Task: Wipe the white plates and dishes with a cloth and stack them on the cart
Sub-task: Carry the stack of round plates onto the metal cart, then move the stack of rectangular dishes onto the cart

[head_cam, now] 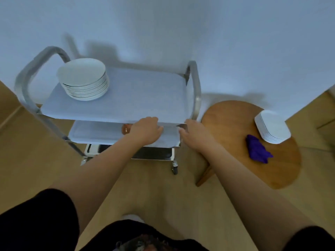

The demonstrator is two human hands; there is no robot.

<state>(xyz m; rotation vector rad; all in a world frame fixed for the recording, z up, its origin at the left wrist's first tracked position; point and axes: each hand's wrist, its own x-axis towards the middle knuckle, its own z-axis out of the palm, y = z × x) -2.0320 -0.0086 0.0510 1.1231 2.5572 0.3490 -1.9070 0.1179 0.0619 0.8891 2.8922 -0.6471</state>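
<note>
1. Head view: a person is standing before a metal cart (196, 91), both bare arms reaching out to its near edge.
2. The left hand (146, 130) is reaching under the front lip of the top shelf (145, 95), fingers curled out of sight; I cannot tell whether it is gripping anything.
3. The right hand (193, 132) is sitting at the shelf's front right corner, its fingers hidden too, so its grip is unclear.
4. A stack of round white plates (84, 79) is resting on the top shelf's far left corner.
5. A small brown object (126, 128) is lying on the middle shelf, just beside the left hand.
6. To the right, a round wooden table (230, 124) is carrying a stack of square white dishes (272, 126) with a purple cloth (257, 149) crumpled just beside it.
</note>
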